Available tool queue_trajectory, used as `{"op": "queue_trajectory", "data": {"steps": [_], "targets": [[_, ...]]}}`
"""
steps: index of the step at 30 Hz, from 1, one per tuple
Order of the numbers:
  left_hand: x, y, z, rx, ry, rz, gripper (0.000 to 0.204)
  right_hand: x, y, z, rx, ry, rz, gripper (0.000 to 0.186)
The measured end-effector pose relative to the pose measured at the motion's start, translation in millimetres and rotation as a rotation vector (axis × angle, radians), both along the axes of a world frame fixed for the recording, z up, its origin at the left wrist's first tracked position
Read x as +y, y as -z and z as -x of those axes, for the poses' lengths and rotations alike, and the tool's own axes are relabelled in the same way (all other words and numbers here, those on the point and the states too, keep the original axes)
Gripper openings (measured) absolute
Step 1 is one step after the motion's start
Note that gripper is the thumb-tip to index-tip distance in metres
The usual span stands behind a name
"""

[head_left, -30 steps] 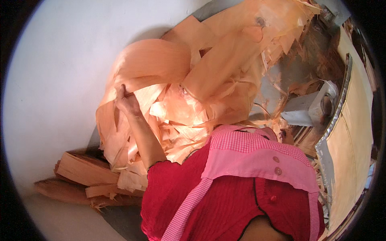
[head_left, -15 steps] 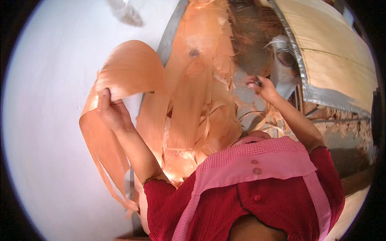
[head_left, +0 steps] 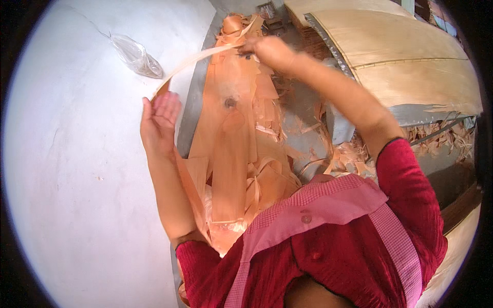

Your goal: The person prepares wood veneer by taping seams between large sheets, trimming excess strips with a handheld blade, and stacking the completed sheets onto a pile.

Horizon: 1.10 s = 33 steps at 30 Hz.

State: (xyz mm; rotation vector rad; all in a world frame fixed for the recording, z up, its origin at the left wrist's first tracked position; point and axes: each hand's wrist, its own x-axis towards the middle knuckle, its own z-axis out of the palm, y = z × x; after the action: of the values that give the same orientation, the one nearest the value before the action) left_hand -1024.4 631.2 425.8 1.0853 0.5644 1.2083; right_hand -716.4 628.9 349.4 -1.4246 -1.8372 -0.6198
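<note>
A thin, orange-brown wood veneer sheet (head_left: 197,57), seen nearly edge-on, bows between my two hands. My right hand (head_left: 268,52) reaches far forward, fingers closed on the sheet's far end; a small dark spot shows beside them, too unclear to name. My left hand (head_left: 160,120) is open, its fingers stretched out next to the sheet where it bends down. From there the veneer seems to pass behind my left forearm, which hides part of it. Below and between my arms lies a long pile of veneer sheets (head_left: 232,154), with curled strips at its near end.
A white wall (head_left: 77,154) stands on the left, with a clear plastic bag (head_left: 134,55) hanging from it. At right is a stack of pale yellow sheets (head_left: 411,56) with a grey edge. Veneer scraps (head_left: 352,158) litter the floor between pile and stack.
My right hand has swung forward and left and now holds the veneer's end. My left hand has let go of its pinch and opened. The sheet's broad loop has turned edge-on.
</note>
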Motion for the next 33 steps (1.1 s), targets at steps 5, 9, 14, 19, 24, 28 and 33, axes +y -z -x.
{"op": "queue_trajectory", "data": {"steps": [5,9,14,19,24,28,33], "targets": [[30.7,62.8,49.2,0.655,0.186,0.077,0.035,26.3,-102.5,-53.7,-0.315,0.029,0.716,0.036],[25.5,105.0,26.6,0.659,0.338,0.112,0.032,8.6,-138.5,-49.6,-0.641,0.227,0.883,0.032],[18.4,138.6,8.3,0.718,0.294,0.113,0.029,-18.4,-134.3,-34.0,-0.625,0.294,0.979,0.029],[0.2,120.4,-58.9,0.858,-0.146,-0.838,0.039,-32.3,-112.5,-32.2,-0.639,0.394,0.912,0.023],[30.6,118.6,-139.1,0.895,0.236,-0.798,0.051,-66.5,-88.7,12.8,-0.422,0.241,0.642,0.020],[82.5,117.6,-128.9,0.614,0.420,-0.150,0.049,-133.4,-53.4,6.3,-0.510,-0.254,-0.269,0.028],[115.0,112.5,-87.0,0.389,0.418,0.076,0.047,-182.3,93.0,-27.9,-0.043,-0.207,0.403,0.030]]}}
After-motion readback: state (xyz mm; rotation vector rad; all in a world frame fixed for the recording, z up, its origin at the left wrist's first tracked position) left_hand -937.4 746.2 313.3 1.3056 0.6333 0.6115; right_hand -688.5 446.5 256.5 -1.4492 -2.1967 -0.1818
